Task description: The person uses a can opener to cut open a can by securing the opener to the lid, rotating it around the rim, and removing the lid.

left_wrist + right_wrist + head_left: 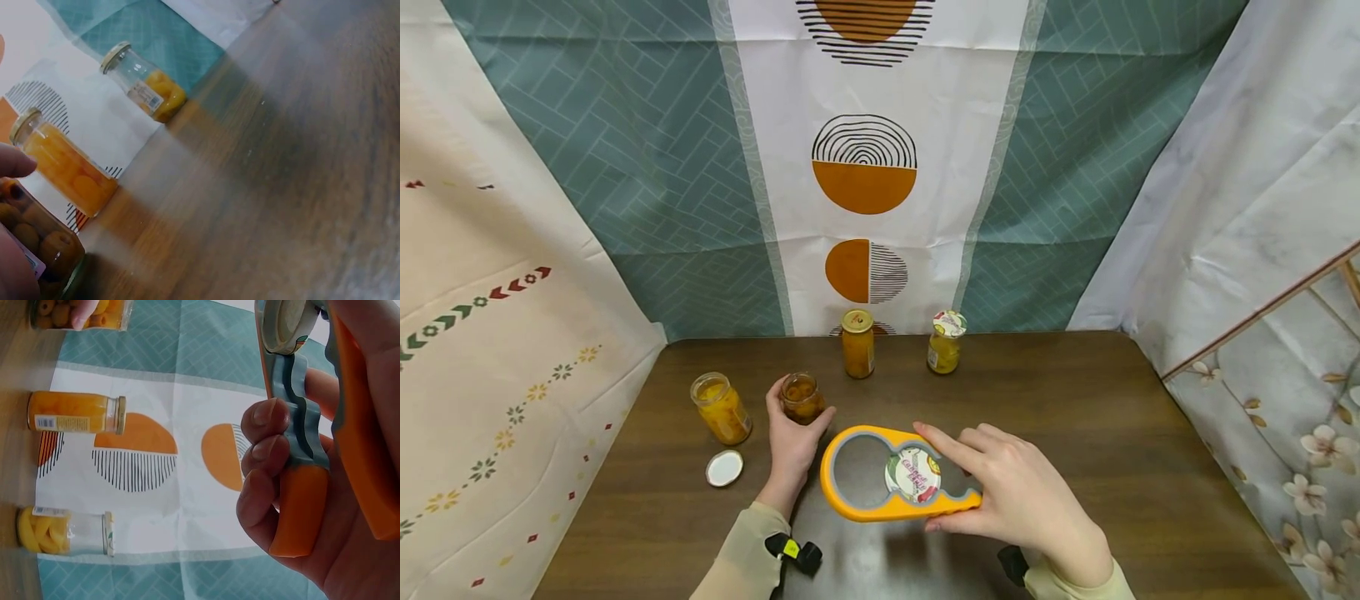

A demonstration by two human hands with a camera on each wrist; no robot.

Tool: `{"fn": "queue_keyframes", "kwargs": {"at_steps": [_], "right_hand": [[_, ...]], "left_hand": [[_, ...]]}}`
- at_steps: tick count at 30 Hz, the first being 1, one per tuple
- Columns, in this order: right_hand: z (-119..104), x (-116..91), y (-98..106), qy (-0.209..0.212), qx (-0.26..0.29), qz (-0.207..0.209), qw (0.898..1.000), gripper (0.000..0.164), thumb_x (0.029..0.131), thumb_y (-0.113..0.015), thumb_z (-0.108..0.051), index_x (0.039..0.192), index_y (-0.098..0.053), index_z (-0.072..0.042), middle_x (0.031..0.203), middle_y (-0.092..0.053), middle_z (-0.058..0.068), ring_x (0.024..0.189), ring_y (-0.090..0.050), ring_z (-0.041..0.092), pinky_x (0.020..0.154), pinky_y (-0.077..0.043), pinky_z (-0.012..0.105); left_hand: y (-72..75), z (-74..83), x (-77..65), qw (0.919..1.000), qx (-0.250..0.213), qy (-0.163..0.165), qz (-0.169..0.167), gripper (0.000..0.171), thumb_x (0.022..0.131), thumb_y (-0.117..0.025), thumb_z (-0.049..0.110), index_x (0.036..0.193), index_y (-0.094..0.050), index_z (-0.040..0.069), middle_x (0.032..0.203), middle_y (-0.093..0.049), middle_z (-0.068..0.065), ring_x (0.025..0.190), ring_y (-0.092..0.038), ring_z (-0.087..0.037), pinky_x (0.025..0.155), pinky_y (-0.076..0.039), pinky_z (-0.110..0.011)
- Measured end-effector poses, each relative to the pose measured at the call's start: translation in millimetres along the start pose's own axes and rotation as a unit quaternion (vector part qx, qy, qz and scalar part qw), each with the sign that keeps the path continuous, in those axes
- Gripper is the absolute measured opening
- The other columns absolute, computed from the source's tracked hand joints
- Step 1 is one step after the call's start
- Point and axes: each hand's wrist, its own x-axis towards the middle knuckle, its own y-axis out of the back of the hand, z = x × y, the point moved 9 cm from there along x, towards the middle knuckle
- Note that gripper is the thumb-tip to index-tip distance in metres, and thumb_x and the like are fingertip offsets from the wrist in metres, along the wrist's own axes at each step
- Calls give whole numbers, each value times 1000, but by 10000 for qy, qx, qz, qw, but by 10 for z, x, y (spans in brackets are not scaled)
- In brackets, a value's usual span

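My left hand (793, 450) grips an uncovered glass jar of brown round pieces (802, 400), thumb and fingers around its sides, on the table. In the left wrist view, this jar (56, 250) shows olive-like contents with holes. My right hand (1026, 487) holds a yellow-orange jar opener (880, 509) with grey inner edges, above the table in front of me. A printed white lid (913, 475) sits between the opener's arms. The right wrist view shows fingers curled around the opener's handle (300, 515), the lid (292, 325) in its toothed part.
An uncovered jar of yellow pieces (724, 412) stands at the left, a white lid (725, 468) lying before it. Two lidded jars stand at the back: an orange one (858, 348) and a yellow one (945, 346). Patterned cloth (662, 167) hangs behind the brown table (1112, 417).
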Motion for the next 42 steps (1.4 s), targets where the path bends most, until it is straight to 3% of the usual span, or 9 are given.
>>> {"fn": "queue_keyframes", "kwargs": {"at_steps": [7, 15, 19, 24, 27, 31, 38, 40, 42], "right_hand": [[-6, 6, 1, -6, -6, -15, 10000, 101, 75, -77, -83, 159, -53, -33, 83, -47, -20, 73, -40, 2, 60, -36, 18], [-2, 1, -7, -44, 13, -64, 10000, 101, 75, -78, -83, 159, -53, -34, 82, -45, -20, 73, -40, 1, 60, -36, 17], [10, -4, -9, -71, -33, -48, 10000, 101, 75, -76, -83, 159, -52, -34, 82, -45, -20, 73, -40, 1, 60, -36, 18], [20, -7, -21, -108, -14, -75, 9999, 100, 76, -75, -84, 160, -52, -34, 82, -46, -20, 74, -42, 1, 60, -37, 19], [19, -4, -25, -107, -2, -87, 9999, 100, 76, -75, -84, 160, -52, -34, 82, -47, -20, 74, -42, 1, 60, -37, 19], [12, 4, -18, -67, -24, -52, 10000, 100, 75, -75, -84, 159, -52, -34, 81, -45, -20, 73, -41, 2, 60, -37, 19], [6, -3, 16, -45, -33, 35, 10000, 100, 76, -74, -84, 159, -52, -33, 81, -43, -20, 74, -41, 1, 60, -36, 18], [4, -2, 25, -47, -39, 51, 10000, 100, 76, -74, -84, 160, -52, -33, 81, -45, -19, 74, -42, 2, 60, -37, 19], [0, -3, 31, -55, -38, 68, 10000, 100, 77, -73, -85, 160, -52, -33, 81, -46, -19, 74, -43, 2, 60, -37, 19]], "left_hand": [[19, 144, -14, 9984, 2, -557, 124, 100, 80, -92, -2, 159, -33, 15, 154, -40, -14, 139, -44, -30, 120, -28, -51], [35, 424, -79, 9892, 231, -1407, 350, 99, 80, -92, 1, 159, -32, 8, 158, -40, -10, 150, -35, -28, 123, -21, -57], [15, 631, -145, 9819, 126, -1842, 435, 96, 82, -88, -5, 158, -31, 0, 161, -36, -18, 153, -28, -32, 124, -13, -60], [-3, 998, -296, 9680, -238, -2449, 492, 90, 81, -80, -12, 155, -28, -8, 160, -32, -28, 154, -24, -37, 127, -8, -52], [19, 1103, -338, 9535, -369, -2950, 495, 90, 81, -78, -13, 155, -29, -7, 160, -32, -27, 155, -24, -36, 129, -7, -46], [37, 1217, -396, 9333, -537, -3528, 408, 86, 82, -76, -12, 154, -30, -7, 160, -33, -27, 154, -24, -39, 129, -9, -47], [-36, 1507, -582, 9216, -1127, -3714, 11, 68, 87, -63, -18, 146, -32, -14, 152, -42, -26, 146, -38, -38, 125, -24, -47], [-63, 1561, -625, 9234, -1301, -3602, -238, 62, 89, -59, -20, 145, -33, -16, 146, -47, -26, 137, -48, -35, 117, -36, -41], [-108, 1573, -645, 9316, -1532, -3237, -614, 57, 93, -57, -19, 145, -34, -15, 139, -52, -26, 123, -56, -31, 105, -46, -34]]}}
